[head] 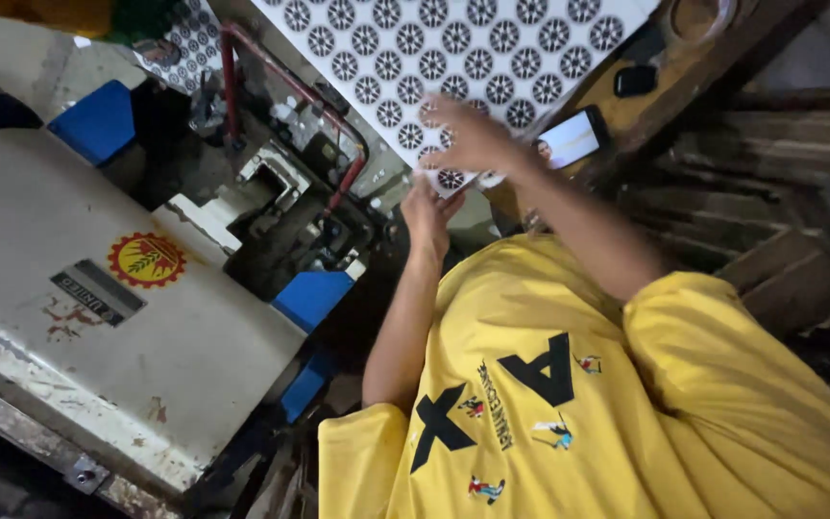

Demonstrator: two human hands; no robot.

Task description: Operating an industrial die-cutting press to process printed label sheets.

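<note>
Now, sheet: one white sheet (453,48) printed with rows of dark round patterns, lying over the machine (98,288) and reaching toward the wooden bench (684,67).
Right hand: one right hand (473,135) laid on the sheet's near edge, fingers spread and curled over it, gripping the edge.
Left hand: one left hand (427,216) just under that same edge, fingers bent up against it; cannot tell if they pinch it.
Phones: two, a lit one (569,139) just right of the sheet, a dark one (634,80) beyond it.
Blue parts: three blue blocks (311,298) on the machine, left of the sheet.
</note>
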